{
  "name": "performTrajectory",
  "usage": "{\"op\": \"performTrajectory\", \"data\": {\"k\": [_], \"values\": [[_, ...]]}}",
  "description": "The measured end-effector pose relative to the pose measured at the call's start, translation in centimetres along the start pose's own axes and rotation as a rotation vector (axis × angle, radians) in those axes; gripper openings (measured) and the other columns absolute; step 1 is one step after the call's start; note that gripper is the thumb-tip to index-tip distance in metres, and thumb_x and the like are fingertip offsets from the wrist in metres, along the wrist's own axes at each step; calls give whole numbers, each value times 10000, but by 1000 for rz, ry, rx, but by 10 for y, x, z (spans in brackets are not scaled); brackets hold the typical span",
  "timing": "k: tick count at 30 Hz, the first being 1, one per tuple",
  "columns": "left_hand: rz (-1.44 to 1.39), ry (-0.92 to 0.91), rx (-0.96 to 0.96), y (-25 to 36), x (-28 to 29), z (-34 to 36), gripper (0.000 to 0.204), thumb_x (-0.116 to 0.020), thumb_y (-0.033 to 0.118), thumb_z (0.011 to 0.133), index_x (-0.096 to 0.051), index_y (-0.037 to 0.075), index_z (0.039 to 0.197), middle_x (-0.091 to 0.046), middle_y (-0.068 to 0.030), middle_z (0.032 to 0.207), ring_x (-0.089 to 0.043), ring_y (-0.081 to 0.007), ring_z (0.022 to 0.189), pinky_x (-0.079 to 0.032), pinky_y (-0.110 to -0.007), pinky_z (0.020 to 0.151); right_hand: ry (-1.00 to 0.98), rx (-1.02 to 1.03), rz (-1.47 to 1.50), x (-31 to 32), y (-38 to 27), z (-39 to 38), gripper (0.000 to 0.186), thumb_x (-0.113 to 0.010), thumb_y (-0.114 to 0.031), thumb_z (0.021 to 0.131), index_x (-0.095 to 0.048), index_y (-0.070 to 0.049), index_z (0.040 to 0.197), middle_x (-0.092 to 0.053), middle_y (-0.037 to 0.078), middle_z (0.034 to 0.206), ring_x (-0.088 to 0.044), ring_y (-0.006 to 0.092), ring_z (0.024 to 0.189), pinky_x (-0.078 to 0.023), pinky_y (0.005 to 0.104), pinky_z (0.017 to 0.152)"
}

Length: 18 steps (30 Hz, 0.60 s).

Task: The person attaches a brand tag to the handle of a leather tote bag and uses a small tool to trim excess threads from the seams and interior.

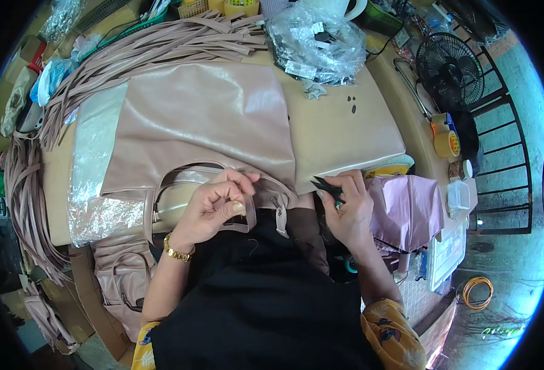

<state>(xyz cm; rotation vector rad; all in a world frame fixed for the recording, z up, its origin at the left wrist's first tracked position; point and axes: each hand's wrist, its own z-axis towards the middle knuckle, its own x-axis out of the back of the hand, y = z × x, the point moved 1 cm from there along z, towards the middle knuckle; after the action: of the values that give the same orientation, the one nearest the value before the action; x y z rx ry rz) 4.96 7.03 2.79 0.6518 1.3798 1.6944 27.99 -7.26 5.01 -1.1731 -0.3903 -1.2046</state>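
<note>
We see the mauve bag (204,111) lying flat across the middle of the tan tabletop (340,139), its open edge toward us and a handle (149,216) looping down at the near left. Our left hand (213,206) is raised just in front of that edge, fingers curled and thumb drawn in toward them; we cannot tell whether it pinches anything. Our right hand (351,206) pinches a pair of black snips (327,188) between thumb and fingers, the pointed blades parted and aimed left, apart from the bag. Between our hands hangs a zipper end (280,217) with a metal pull, over our black apron (259,308). Beneath the bag's left part is clear plastic (90,179). Behind it we have a heap of mauve strips (161,49) and, to their right, a crumpled transparent bag (315,52). A lilac pouch (407,209) sits near the right hand, with tape rolls (446,140) farther off.
</note>
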Motion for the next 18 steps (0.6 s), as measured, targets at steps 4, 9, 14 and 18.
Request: {"op": "performTrajectory", "data": {"k": [4, 9, 14, 18], "values": [[251, 40, -8, -2, -20, 11, 86, -658, 33, 857, -582, 8, 890, -588, -141, 1258, -514, -302, 1264, -377, -436, 1073, -66, -271, 443, -26, 9, -24, 380, -822, -130, 751, -626, -11, 1054, -630, 75, 911, -629, 157, 758, -511, 286, 686], [784, 88, -102, -14, -37, 40, 352, -724, -19, 754, -627, 31, 1089, -577, -145, 1282, -470, -363, 1305, -424, -427, 1054, -84, -374, 735, -71, 2, -26, 285, -751, -84, 813, -633, 44, 1038, -684, 67, 830, -622, 72, 759, -515, 250, 676], [894, 179, -296, 1, -41, 49, 467, -752, 15, 713, -634, 46, 1164, -554, -149, 1261, -493, -364, 1260, -442, -447, 1024, -260, -507, 937, -41, -8, 8, 101, -658, -34, 836, -663, 35, 910, -642, 72, 770, -552, 66, 684, -468, 256, 615], [1013, 240, -480, 37, -41, 55, 367, -798, 120, 701, -737, 90, 1061, -589, -111, 1133, -551, -269, 990, -442, -346, 853, -379, 81, 904, -38, -3, 27, 84, -641, -15, 843, -637, 7, 925, -574, 7, 774, -477, 76, 713, -407, 276, 628]]}}
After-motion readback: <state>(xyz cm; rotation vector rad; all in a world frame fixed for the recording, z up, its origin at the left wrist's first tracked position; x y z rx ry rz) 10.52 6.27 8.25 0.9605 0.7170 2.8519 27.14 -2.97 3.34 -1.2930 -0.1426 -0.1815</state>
